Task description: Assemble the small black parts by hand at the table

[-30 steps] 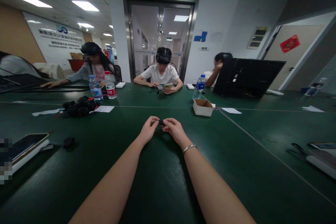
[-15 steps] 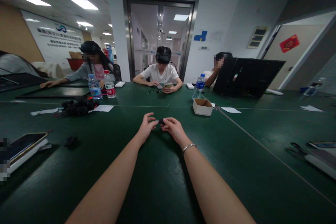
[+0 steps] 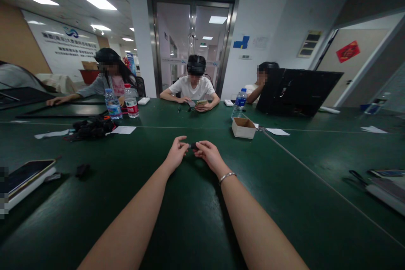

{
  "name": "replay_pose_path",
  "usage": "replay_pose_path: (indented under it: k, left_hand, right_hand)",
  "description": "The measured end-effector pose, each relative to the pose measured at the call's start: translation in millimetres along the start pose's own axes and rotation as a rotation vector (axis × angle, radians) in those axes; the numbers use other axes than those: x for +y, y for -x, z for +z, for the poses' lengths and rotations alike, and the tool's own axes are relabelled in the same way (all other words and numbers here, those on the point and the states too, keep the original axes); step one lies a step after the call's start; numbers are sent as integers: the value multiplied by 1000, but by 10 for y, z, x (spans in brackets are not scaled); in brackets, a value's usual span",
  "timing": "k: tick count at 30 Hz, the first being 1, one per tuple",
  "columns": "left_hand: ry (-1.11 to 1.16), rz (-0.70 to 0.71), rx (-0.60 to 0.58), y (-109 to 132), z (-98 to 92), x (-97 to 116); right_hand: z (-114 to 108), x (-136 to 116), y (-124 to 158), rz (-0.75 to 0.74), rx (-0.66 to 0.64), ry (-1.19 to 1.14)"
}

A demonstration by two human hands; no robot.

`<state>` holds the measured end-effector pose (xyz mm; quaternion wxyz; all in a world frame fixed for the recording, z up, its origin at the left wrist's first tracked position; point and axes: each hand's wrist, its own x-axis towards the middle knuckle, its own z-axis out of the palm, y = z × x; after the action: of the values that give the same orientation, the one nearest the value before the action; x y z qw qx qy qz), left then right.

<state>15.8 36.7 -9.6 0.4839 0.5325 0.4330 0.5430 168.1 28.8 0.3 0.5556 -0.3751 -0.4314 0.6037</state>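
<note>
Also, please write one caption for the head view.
Right hand pinches a small dark object, left hand at its other end, above a green table.

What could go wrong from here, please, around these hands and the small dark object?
The right hand pinches the small dark object, with the left hand at its other end; it might slip onto the green table. The open box stands ahead and to the right, so a careless reach could perhaps knock it.

The small object (image 3: pixel 193 146) is mostly black, the tabletop (image 3: pixel 193 219) dark green, the bracelet (image 3: pixel 226 176) silver.
</note>
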Motion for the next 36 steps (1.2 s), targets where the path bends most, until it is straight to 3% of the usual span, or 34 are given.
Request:
replay_pose_path:
  k: [3,6,20,26,33,36]
  left_hand:
    - [44,40,44,-16,-6,-27]
    - [108,-60,91,-22,4,-32]
    - [-3,-28,17,11,20,12]
    - [102,-43,-26,33,-15,44]
    - [-201,-12,-47,46,12,63]
    - [-322,43,-113,49,6,48]
  right_hand:
    - [-1,3,-2,-4,-8,-2]
    - [-1,9,-5,2,-7,5]
    - [0,9,-9,-6,2,11]
    - [-8,11,-5,-3,-17,7]
    - [-3,5,1,8,-26,6]
    - [-5,2,4,-5,-29,-15]
